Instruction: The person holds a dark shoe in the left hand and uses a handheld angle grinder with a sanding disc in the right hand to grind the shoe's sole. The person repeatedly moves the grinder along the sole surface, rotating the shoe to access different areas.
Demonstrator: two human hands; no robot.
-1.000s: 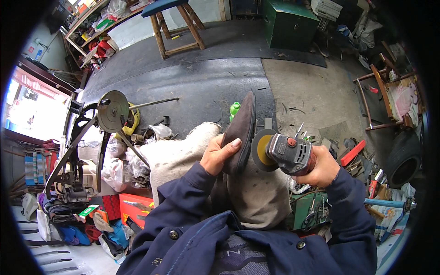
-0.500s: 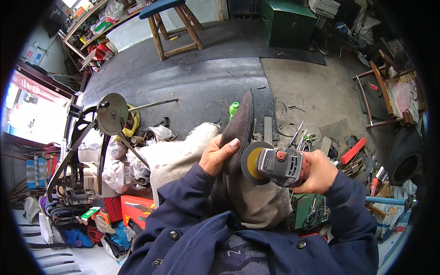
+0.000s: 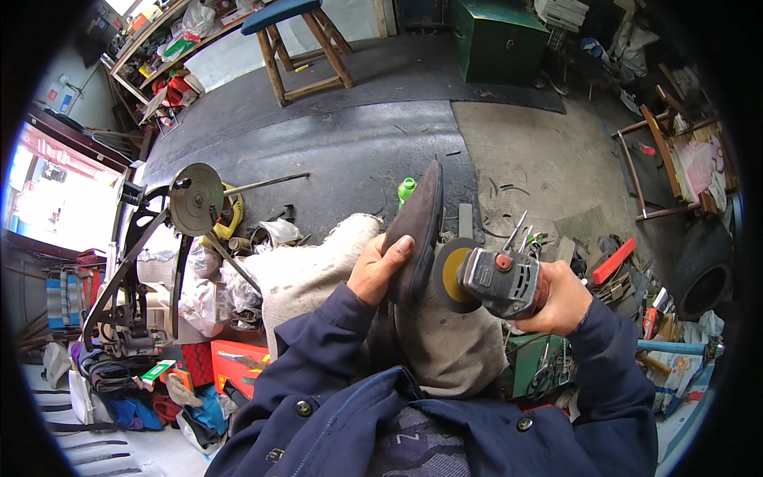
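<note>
My left hand (image 3: pixel 373 266) is closed on a dark brown shoe (image 3: pixel 417 219), held upright with its pointed end away from me and its sole edge facing right. My right hand (image 3: pixel 560 298) grips a grey angle grinder (image 3: pixel 497 286) with a red button. The grinder's dark disc with a yellow centre (image 3: pixel 451 269) is beside the shoe's sole edge at its lower part; I cannot tell whether they touch. A pale canvas cloth (image 3: pixel 310 254) is draped over my lap beneath both hands. A green bottle (image 3: pixel 406 191) stands on the floor beyond the shoe.
A metal hand-cranked machine (image 3: pixel 195 199) is at the left, with bags (image 3: pixel 207 302) and red boxes (image 3: pixel 238 362) around it. Tools and scraps (image 3: pixel 604 262) lie at the right near a tire (image 3: pixel 699 278). A wooden stool (image 3: pixel 282 63), green chest (image 3: pixel 497 44) and wooden chair frame (image 3: pixel 668 175) are farther back.
The grinder in my right hand dipped down and left half a second ago and is now slightly higher and further right. The shoe and my left hand have shifted only slightly.
</note>
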